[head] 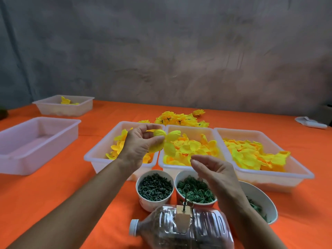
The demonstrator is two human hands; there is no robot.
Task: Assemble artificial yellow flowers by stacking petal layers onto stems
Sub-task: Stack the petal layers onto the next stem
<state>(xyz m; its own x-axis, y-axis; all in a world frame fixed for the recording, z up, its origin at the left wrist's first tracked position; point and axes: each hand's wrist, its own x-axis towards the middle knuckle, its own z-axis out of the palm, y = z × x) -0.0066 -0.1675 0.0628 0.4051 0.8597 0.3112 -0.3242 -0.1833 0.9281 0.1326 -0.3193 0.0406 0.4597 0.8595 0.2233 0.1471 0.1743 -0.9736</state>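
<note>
No brand, label or writing can be read anywhere here. The left hand (142,146) is raised above the desk (53,194), its grip pinched between thumb and fingertips on a yellow petal layer (166,141), which hangs over the gap between the left and middle of three white trays. The right hand (213,169) hovers lower and just to the right, palm turned inward, its grip narrow with thumb and forefinger nearly meeting; whether anything sits between them I cannot tell. Those three trays stand side by side holding yellow petals: left tray (95,155), middle tray (190,129), right tray (301,169). Two more trays sit far left, a near one (16,159) and a far one (53,108) with a few yellow pieces. Three cups stand in front: one of dark stems (154,188), one of green rings (195,192), and a third (264,200) partly hidden by the right wrist. A pile of finished flowers (179,119) lies behind the trays. One clear plastic bottle (181,229) lies on its side nearest the camera.
</note>
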